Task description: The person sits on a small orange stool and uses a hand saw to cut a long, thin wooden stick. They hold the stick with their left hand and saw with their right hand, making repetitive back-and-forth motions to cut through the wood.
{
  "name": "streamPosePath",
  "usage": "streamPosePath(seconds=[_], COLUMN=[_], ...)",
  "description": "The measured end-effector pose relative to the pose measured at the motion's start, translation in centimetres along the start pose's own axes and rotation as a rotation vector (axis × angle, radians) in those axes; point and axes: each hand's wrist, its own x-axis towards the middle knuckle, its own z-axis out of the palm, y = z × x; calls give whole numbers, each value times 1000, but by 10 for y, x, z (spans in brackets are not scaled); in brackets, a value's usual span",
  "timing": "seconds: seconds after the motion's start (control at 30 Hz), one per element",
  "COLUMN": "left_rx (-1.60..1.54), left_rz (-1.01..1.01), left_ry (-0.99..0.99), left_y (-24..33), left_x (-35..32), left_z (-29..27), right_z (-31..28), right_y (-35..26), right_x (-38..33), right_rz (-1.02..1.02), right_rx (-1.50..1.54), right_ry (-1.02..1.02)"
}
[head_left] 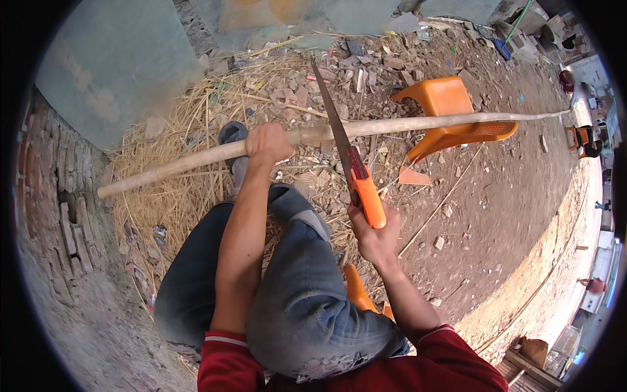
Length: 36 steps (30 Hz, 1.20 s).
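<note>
A long pale bamboo pole [405,125] stretches from the left across to the far right. My left hand [268,142] is closed around it, left of the middle, above my foot. In my right hand [377,236] is a hand saw [345,140] with an orange handle, its dark blade pointing away from me and crossing the pole just right of a joint. Whether the teeth touch the pole, I cannot tell. Farther right, the pole passes over an orange plastic stool [447,98].
Dry straw [170,173] and broken rubble [307,98] cover the ground around my feet. A worn brick wall [72,222] rises at left, with grey-green panels [117,72] beyond. Part of another orange plastic seat [358,289] shows beside my knee. A person [593,285] is at the far right.
</note>
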Motion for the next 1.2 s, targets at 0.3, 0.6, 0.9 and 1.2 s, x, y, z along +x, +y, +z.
streamPosePath(seconds=[0.3, 0.6, 0.9, 1.2], left_rx=[34, 12, 67, 84], left_rz=[-16, -6, 33, 65], left_ry=[19, -6, 126, 127], left_y=[-5, 27, 1, -1], left_x=[2, 10, -11, -8], left_z=[-4, 12, 16, 11], right_z=[-5, 51, -59, -70], right_y=[7, 7, -69, -151], right_x=[-76, -7, 64, 77], right_rz=[37, -175, 96, -392], right_rx=[78, -69, 472, 537], right_ry=[-15, -24, -212, -198])
